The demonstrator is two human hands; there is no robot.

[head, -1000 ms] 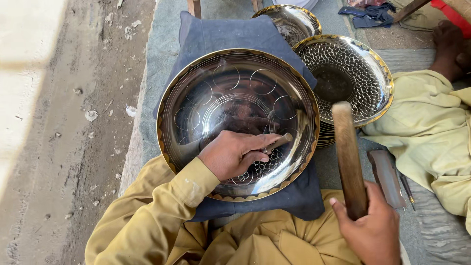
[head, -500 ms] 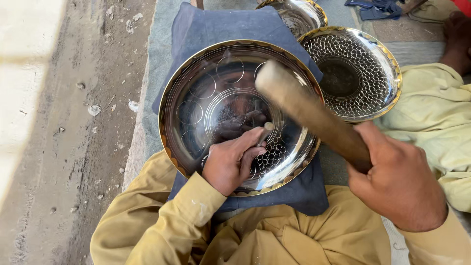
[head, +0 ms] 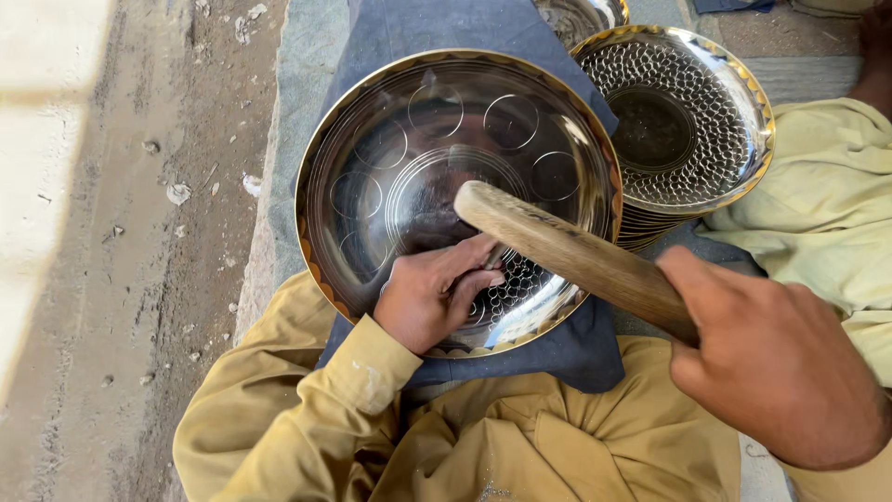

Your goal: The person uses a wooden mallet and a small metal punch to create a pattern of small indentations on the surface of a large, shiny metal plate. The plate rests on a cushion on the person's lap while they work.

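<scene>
At the far left lies bare, dusty ground (head: 121,279) with small bits of debris. Next to it a large shiny metal plate (head: 409,177), round with a gold-coloured rim and engraved circles, rests on a dark blue cloth (head: 567,358) over the person's lap. The left hand (head: 437,293) lies on the plate's lower part, its grip closed around a small tool that is mostly hidden, the tip pressed to a patch of fine dotted pattern. Just above that hand hangs the head of a wooden mallet (head: 576,256), slanting down toward the plate. The right hand (head: 776,363) has its grip clamped on the mallet's handle. Further right, a stack of patterned plates (head: 692,121) sits just beside the large plate, against a yellow-clothed leg (head: 827,223).
</scene>
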